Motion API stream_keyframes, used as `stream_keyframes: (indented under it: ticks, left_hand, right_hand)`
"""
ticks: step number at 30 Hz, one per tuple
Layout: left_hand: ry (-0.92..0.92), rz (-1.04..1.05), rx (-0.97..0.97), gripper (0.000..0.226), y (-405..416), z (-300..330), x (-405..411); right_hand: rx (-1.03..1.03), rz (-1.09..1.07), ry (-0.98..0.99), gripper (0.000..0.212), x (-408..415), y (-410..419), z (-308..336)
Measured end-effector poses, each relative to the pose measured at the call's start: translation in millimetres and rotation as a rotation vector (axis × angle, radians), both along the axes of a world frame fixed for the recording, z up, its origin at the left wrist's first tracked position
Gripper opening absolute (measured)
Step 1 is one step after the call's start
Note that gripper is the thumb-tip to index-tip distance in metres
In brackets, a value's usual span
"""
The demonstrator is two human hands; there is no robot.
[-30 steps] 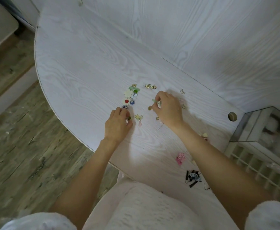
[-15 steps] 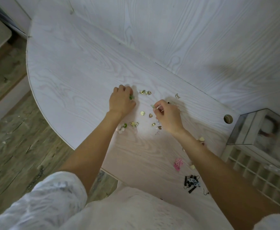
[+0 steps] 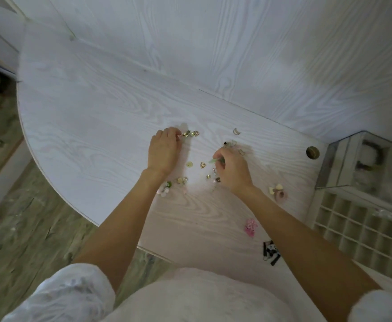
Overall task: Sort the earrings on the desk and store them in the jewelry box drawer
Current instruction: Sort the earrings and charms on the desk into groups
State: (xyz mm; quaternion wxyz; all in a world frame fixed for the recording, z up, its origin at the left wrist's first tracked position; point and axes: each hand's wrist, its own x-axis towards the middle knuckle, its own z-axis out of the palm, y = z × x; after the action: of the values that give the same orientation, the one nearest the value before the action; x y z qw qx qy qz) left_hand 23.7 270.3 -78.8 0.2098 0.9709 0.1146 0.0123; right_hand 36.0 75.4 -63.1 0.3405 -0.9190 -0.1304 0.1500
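Desk (image 3: pixel 92 117): whitish, showing a pale grey wood-grain pattern; the wall panel (image 3: pixel 248 43) behind it is carrying the same grain. Floor (image 3: pixel 15 228) left of the desk: showing grey-brown weathered planks. Gold-toned earrings (image 3: pixel 191 133) are glinting near the desk's back edge. Pale green piece (image 3: pixel 212 161) is showing between the right hand's fingers (image 3: pixel 220 156). Pink earring (image 3: pixel 250 226) is lying near the desk's front edge; black-and-white piece (image 3: pixel 270 251) closer still to that edge. Cream and dusty-pink pieces (image 3: pixel 278 191) toward the desk's right end. Jewelry box drawer (image 3: pixel 364 233): off-white grid. Sleeve (image 3: pixel 69 289): white, faintly mottled.
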Motion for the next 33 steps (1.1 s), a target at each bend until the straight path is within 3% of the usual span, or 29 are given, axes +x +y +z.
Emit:
stream_keyframes:
  ticks: [3, 12, 18, 22, 26, 29, 33]
  left_hand:
    - [0.007, -0.011, -0.166, 0.025, 0.4, 0.7, -3.3]
    - [-0.167, 0.295, -0.690, 0.014, -5.1, 25.8, -13.1]
    - [-0.189, 0.337, -0.925, 0.016, -34.9, 47.2, -41.2]
    - [0.002, 0.177, -0.852, 0.015, -76.3, 41.1, -80.7]
    - [0.195, -0.002, -0.675, 0.015, -109.1, 29.8, -116.7]
    - [0.273, -0.123, -0.532, 0.018, -129.4, 26.5, -136.0]
    - [0.287, -0.257, -0.501, 0.018, -158.8, 30.1, -151.5]
  right_hand:
    - [0.009, -0.041, 0.007, 0.012, 0.4, -0.8, -0.3]
    - [0.138, -0.113, 0.014, 0.009, 2.4, 0.9, 15.9]
    - [0.517, -0.360, 0.299, 0.010, -14.2, -20.5, 32.6]
    - [0.644, -0.469, 0.419, 0.015, -57.1, -57.0, 41.1]
    - [0.587, -0.531, 0.419, 0.011, -111.1, -96.0, 35.2]
    - [0.520, -0.550, 0.377, 0.008, -148.1, -121.0, 30.8]
    - [0.486, -0.649, 0.322, 0.016, -185.6, -148.7, 21.9]
